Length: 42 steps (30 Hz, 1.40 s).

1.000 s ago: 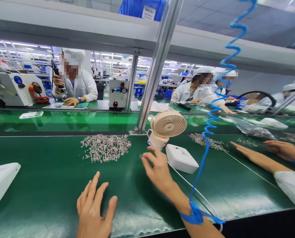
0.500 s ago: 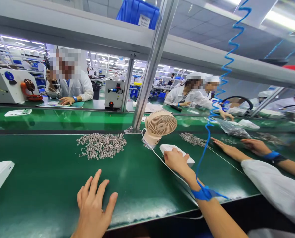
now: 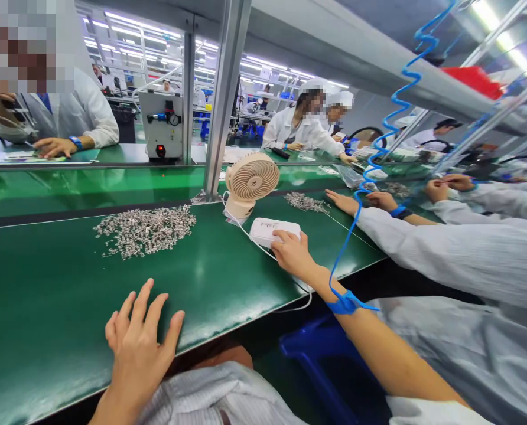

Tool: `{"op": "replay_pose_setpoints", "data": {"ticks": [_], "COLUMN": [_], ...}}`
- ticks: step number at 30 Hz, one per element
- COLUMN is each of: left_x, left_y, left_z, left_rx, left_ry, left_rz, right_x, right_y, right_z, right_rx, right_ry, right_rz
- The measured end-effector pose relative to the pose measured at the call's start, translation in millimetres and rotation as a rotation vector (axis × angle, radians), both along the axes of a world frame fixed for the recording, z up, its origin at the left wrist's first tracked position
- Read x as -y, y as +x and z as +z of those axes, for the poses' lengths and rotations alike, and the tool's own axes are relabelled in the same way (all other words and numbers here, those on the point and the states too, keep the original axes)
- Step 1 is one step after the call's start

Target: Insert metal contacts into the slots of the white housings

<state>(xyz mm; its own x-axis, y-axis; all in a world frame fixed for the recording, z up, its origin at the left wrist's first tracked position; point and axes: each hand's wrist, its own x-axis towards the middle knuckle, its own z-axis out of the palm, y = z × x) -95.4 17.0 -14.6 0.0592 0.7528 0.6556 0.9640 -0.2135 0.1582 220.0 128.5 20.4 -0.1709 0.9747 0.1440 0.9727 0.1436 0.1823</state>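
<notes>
My right hand (image 3: 292,252) grips the near right side of a white plastic box (image 3: 267,231) with rounded corners. Small dark marks or openings show along the box's far edge; its near part is hidden behind my fingers. Over the green work surface (image 3: 228,280), my left hand (image 3: 143,333) is open, fingers spread and nothing in it. Beyond the left hand lies a pile of small silvery metal parts (image 3: 146,230). A beige desk fan (image 3: 253,180) stands just behind the box, with a white cable (image 3: 260,247) running past the box.
A blue wrist strap (image 3: 347,302) on my right arm joins a coiled blue cord (image 3: 390,127) hanging from above. To the right, a co-worker's sleeve (image 3: 405,236) and hand rest near a second metal pile (image 3: 306,202). A metal post (image 3: 227,100) rises behind the fan.
The view has swung right and down. The white box in my right hand has turned or tilted, showing another face. My left hand stays spread; another white box at the far left has left view.
</notes>
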Motion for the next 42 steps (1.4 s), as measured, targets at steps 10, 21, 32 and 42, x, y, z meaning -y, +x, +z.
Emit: {"op": "replay_pose_setpoints", "data": {"ticks": [10, 21, 32, 42], "left_x": [-0.1, 1.9, -3.2, -33.3], "left_y": [0.8, 12.4, 69.2, -41.2], "left_z": [-2.5, 0.4, 31.8, 53.7], "left_rx": [0.008, 0.039, 0.856, 1.498], "left_ry": [0.01, 0.091, -0.369, -0.708], "left_rz": [0.003, -0.014, -0.317, -0.102], "right_x": [-13.1, 17.6, 71.8, 42.3], "right_y": [5.5, -22.6, -129.0, -130.1], "right_z": [18.3, 61.0, 70.3, 32.4], "right_rx": [0.031, -0.718, -1.726, -1.036], "right_ry": [-0.037, 0.273, -0.564, -0.208], "right_rz": [-0.012, 0.226, 0.042, 0.627]}}
